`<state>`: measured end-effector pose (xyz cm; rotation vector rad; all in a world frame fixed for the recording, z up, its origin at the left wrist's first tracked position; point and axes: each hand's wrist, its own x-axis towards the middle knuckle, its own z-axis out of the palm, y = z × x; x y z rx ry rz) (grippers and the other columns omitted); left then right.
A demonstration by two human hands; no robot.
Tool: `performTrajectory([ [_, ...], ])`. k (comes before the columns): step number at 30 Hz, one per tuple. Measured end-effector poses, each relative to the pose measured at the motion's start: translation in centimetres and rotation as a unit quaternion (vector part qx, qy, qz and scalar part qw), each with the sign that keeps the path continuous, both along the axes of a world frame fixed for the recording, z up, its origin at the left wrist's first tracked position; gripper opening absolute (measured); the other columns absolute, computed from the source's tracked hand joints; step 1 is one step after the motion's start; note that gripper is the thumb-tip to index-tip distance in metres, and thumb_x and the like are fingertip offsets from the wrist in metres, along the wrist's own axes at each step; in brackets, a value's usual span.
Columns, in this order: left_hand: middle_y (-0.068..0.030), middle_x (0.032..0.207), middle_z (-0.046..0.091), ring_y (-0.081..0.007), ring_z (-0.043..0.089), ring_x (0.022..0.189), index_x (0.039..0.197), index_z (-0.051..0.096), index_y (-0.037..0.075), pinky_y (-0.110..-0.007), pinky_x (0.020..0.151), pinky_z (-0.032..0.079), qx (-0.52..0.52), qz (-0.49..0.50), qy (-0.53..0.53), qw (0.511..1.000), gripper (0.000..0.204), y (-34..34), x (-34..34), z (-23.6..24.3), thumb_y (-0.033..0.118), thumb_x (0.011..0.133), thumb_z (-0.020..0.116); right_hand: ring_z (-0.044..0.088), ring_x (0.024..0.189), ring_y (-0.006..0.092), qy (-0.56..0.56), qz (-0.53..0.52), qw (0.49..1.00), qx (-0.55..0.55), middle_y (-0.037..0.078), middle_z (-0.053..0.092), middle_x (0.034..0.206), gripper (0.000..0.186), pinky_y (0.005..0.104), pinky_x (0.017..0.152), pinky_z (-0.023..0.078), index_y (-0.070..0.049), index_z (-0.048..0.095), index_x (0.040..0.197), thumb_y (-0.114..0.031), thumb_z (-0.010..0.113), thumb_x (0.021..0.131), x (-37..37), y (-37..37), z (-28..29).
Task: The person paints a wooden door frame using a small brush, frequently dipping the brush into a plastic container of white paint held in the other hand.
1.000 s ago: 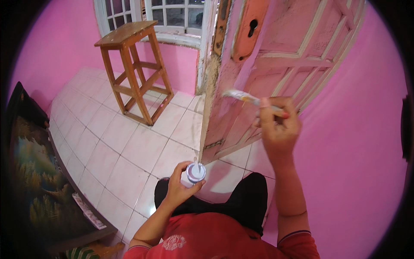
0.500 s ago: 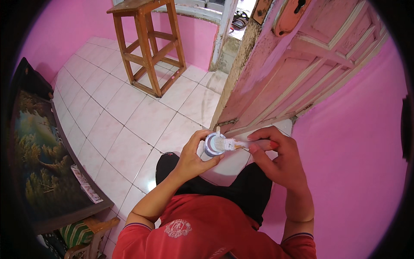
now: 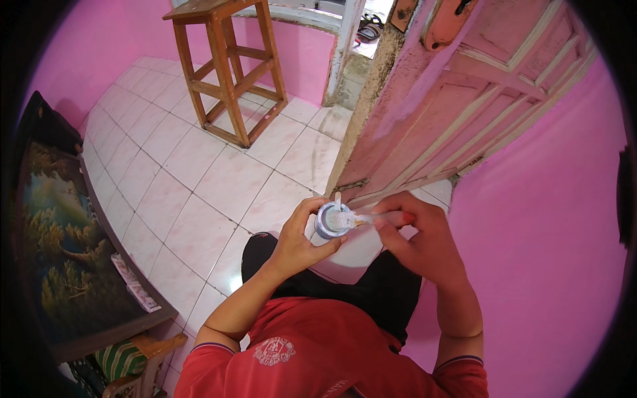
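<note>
Pointing left: paintbrush (image 3: 363, 219) | long axis: crosswise | bristles (image 3: 342, 220): at can (image 3: 322, 231) mouth

The shirt (image 3: 332, 351) is red, its short sleeves (image 3: 458, 377) edged in thin pale and dark stripes. A roundish white crest (image 3: 274, 351) marks the left chest; faint pale lettering (image 3: 340, 385) shows nearer the middle. The trousers (image 3: 381, 292) are black. Left hand (image 3: 297, 240) and right hand (image 3: 424, 244) are bare, like both forearms (image 3: 459, 312).

There's room out to the left of the left hand (image 3: 295, 244), above the tiled floor (image 3: 174, 192), but the door (image 3: 431, 126) looms ahead of the right hand (image 3: 421, 237), the pink wall (image 3: 531, 239) hemming its right!
</note>
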<state>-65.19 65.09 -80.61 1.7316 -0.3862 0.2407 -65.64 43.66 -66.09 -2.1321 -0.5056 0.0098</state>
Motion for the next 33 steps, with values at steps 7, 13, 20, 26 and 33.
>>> performTrajectory([
  [7,-0.0103,0.12,0.063,-0.0217,0.061,0.114,0.129,0.057,0.002,-0.035,0.102,0.045,0.002,0.003,0.011,1.0,0.066,0.0,0.4,0.3,0.016,0.072,0.089,0.067,0.065,0.0151,0.129,-0.085,0.956,0.249,0.01,0.07,0.08,0.015,0.0289,0.061,0.055,0.002,0.063,0.107,-0.01,0.067,0.098,0.7,-1.7,-2.1],
  [13,-0.0112,0.12,0.063,-0.0224,0.061,0.113,0.129,0.056,0.002,-0.034,0.101,0.047,0.003,-0.002,-0.002,1.0,0.066,-0.2,1.0,0.5,0.017,0.074,0.088,0.064,0.057,0.0198,0.173,-0.163,0.903,0.358,0.011,0.067,0.075,0.016,0.0322,0.054,0.054,-0.001,0.061,0.101,-0.016,0.058,0.103,1.0,-2.5,-5.3],
  [20,-0.0124,0.12,0.063,-0.0231,0.062,0.111,0.13,0.056,0.002,-0.034,0.098,0.048,0.005,0.001,-0.018,1.0,0.067,-0.7,1.6,1.2,0.018,0.074,0.089,0.064,0.052,0.0228,0.192,-0.196,0.851,0.447,0.012,0.066,0.07,0.021,0.0344,0.049,0.055,-0.005,0.056,0.093,-0.022,0.06,0.104,1.0,-2.5,-7.1],
  [26,-0.0094,0.117,0.063,-0.0217,0.062,0.113,0.127,0.056,0.003,-0.035,0.101,0.047,-0.003,0.003,-0.021,1.0,0.064,-1.0,2.2,0.5,0.015,0.073,0.089,0.06,0.049,0.0223,0.153,-0.207,0.834,0.488,0.012,0.063,0.065,0.025,0.0335,0.048,0.052,-0.008,0.049,0.087,-0.023,0.058,0.104,1.1,-2.8,-6.4],
  [33,-0.0094,0.117,0.063,-0.022,0.062,0.112,0.127,0.055,0.003,-0.035,0.101,0.048,0.004,0.002,-0.026,1.0,0.064,-0.7,1.9,0.1,0.015,0.074,0.088,0.06,0.049,0.0214,0.006,-0.251,0.854,0.455,0.013,0.062,0.067,0.023,0.032,0.05,0.053,-0.006,0.05,0.089,-0.021,0.057,0.105,2.5,-3.1,-2.9],
])
